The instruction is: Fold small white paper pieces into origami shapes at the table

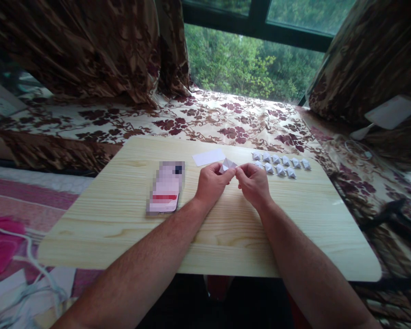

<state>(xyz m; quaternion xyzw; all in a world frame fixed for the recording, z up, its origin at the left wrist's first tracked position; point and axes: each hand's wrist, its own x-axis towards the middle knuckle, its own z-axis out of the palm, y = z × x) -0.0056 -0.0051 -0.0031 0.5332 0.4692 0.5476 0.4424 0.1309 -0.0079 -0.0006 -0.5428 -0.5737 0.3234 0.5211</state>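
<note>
A small folded piece of white paper (pixel 228 164) is held up over the far middle of the table. My left hand (pixel 212 183) grips it between thumb and fingers. My right hand (pixel 252 183) pinches its right edge, and the fingertips of both hands nearly meet there. Just behind my left hand lies a flat stack or strip of white paper (pixel 208 157). To the right of my hands, several small folded paper pieces (pixel 276 159) with raised points sit in two rows; my right hand partly hides the nearer row.
The pale wooden table (pixel 123 237) carries a pixelated phone-like object (pixel 166 187) on its left. Behind it is a ledge with a floral cloth (pixel 178 121), beneath a window. A white lamp (pixel 392 112) stands at the right. Cables (pixel 37 269) hang around the lower left.
</note>
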